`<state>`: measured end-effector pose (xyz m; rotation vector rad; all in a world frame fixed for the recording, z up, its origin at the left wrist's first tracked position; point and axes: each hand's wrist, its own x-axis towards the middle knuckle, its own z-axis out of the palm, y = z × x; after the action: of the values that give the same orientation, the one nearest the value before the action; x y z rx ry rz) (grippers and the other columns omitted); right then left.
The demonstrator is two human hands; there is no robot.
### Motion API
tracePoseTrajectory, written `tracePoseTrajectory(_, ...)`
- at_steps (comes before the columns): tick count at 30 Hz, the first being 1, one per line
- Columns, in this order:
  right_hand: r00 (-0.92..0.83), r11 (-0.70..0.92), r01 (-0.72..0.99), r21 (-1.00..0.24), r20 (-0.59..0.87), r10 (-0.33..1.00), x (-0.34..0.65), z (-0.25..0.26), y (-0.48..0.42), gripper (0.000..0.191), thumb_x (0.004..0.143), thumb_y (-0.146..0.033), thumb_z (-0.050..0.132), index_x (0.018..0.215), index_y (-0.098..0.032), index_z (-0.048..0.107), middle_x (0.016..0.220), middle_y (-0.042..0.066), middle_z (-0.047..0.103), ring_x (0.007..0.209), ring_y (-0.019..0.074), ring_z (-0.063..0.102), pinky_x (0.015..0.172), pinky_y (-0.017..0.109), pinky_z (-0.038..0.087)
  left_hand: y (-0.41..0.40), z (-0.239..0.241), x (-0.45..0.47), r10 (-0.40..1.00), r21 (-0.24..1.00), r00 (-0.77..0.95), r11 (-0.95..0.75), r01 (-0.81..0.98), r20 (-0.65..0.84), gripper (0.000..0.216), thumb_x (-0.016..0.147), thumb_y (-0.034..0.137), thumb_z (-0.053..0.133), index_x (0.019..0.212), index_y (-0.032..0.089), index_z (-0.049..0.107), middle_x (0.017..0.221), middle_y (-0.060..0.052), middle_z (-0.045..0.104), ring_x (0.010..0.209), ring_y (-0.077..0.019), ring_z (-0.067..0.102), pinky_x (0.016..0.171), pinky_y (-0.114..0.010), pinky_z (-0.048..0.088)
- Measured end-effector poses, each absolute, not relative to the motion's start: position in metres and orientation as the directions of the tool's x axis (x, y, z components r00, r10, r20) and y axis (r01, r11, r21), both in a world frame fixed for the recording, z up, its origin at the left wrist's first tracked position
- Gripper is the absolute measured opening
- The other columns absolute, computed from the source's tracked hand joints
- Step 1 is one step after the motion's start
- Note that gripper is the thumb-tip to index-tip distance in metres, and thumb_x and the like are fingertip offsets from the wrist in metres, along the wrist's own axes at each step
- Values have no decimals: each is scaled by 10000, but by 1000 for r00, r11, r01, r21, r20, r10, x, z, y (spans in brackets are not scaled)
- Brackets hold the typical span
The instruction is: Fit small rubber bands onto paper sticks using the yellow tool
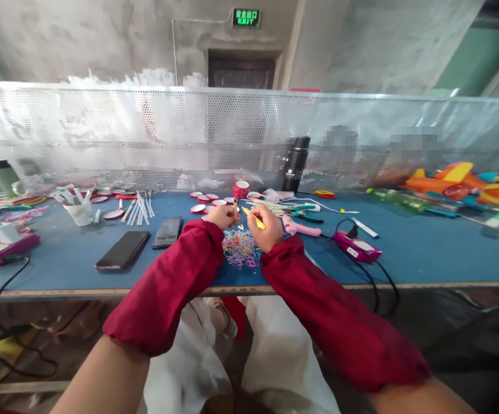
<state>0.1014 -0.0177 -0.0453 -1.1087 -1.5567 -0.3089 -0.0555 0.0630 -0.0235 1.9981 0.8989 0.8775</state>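
My left hand point(221, 217) is closed around a short yellowish stick point(235, 206) held upright above the blue table point(422, 253). My right hand point(268, 226) is closed on a yellow pen-like tool point(253, 217) whose tip points left towards the stick. Both arms wear dark red sleeve covers. A heap of small coloured rubber bands point(240, 248) lies on the table just below and between my hands.
A dark phone point(122, 250) and a second device point(167, 232) lie to the left. Round red-rimmed discs point(200, 208), a white cup point(80, 213), a black flask point(296, 164), pink tools point(302, 229), a pink charger with cable point(359, 246) and toy planes point(452, 179) surround them. A perforated metal screen point(189, 132) backs the table.
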Motion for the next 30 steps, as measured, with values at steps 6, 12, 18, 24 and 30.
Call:
tracePoseTrajectory(6,107,510,771,-382,866,488,100,-46,-19,116,875,-330,551,849,-230,602,748,27,673,690,187,618,626,297,455,61,-21,-58,827,826,491,-463,321,273,62,776,79,640,802,117,681,684,4,661,513,-67,571,535,-166,478)
tracePoseTrajectory(12,98,513,773,-373,869,484,101,-44,-19,110,878,-330,547,847,-237,598,746,36,679,704,198,625,639,309,470,58,-18,-59,838,854,494,-418,309,232,37,816,114,641,822,115,678,668,2,659,504,-64,567,509,-160,455)
tracePoseTrajectory(18,52,551,759,-346,876,480,102,-43,-20,83,862,-307,560,876,-237,601,795,39,691,749,206,637,683,320,493,45,-9,-58,835,889,520,-364,278,179,59,786,159,721,798,115,683,678,3,671,498,-50,540,530,-165,465)
tracePoseTrajectory(24,-33,586,764,-270,891,453,99,-42,-22,78,866,-279,567,884,-225,620,814,38,682,759,197,628,696,315,470,44,-13,-57,841,896,520,-337,289,148,57,784,128,705,744,103,673,648,-8,658,490,-61,535,514,-172,451)
tracePoseTrajectory(30,-53,580,774,-253,887,458,98,-42,-23,85,880,-281,556,881,-228,622,826,37,675,763,193,609,688,310,455,52,-21,-56,810,894,561,-366,259,169,124,760,118,717,664,106,639,609,2,630,478,-59,539,481,-163,429)
